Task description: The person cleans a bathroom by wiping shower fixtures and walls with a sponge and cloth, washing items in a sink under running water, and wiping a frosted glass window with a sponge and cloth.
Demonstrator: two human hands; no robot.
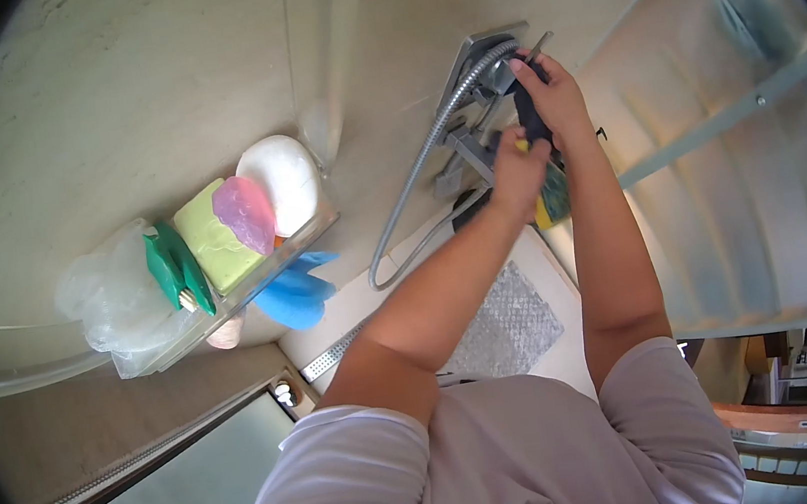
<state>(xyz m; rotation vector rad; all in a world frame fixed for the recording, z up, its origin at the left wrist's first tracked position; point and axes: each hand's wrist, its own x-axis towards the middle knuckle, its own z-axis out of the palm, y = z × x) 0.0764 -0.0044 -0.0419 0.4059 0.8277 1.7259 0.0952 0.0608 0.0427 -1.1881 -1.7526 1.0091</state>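
Right hand (558, 97) closed, thumb and fingers pinching the upper part of a dark cloth (532, 115) next to the tap (495, 77). Left hand (518, 177) at 7 o'clock from the right one, fingers curled, gripping around the cloth's lower part. Cloth hangs between the two hands, roughly 2 o'clock from the middle of the view; whether it touches the tap is hard to tell. A yellow-green thing (551, 199) shows at 4 o'clock from the left hand, just beside it, partly hidden; cannot tell if it is held. Metal hose (419, 169) arcs from the tap down toward 7 o'clock, then bends back up behind the left forearm. Clear shelf (306, 241) on the wall at 9 o'clock from the left hand, well apart. On it: white thing (282, 186) at the 3 o'clock end, pink bag (246, 216) against a lime pack (208, 241), then green pack (168, 264), then clear bag (116, 292) at the 9 o'clock end. Blue glove (293, 294) shows below the shelf edge, small beige thing (227, 332) at 8 o'clock from it. Grey mat (511, 319) on the floor at 6 o'clock from the left hand; drain (329, 356) at 9 o'clock from the mat. Cloudy panel (720, 203) at 3 o'clock, past the right forearm.
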